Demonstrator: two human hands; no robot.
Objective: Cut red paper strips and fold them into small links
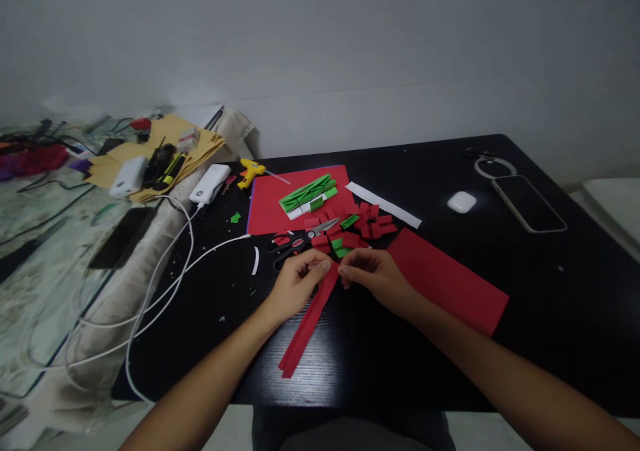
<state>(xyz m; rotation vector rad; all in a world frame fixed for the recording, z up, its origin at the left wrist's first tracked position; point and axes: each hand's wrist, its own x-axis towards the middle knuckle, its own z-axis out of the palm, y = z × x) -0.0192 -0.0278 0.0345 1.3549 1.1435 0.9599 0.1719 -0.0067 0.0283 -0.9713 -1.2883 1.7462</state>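
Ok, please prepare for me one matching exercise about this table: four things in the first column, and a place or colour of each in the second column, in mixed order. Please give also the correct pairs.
Column one
1. Long red strip
2. Scissors
3. Glue gun
4. White case

Column two
A. yellow
B. on the right part of the table, near the phone
C. one end between left hand and right hand
D. black handles, just beyond the left hand

Right pairs: 1-C, 2-D, 3-A, 4-B
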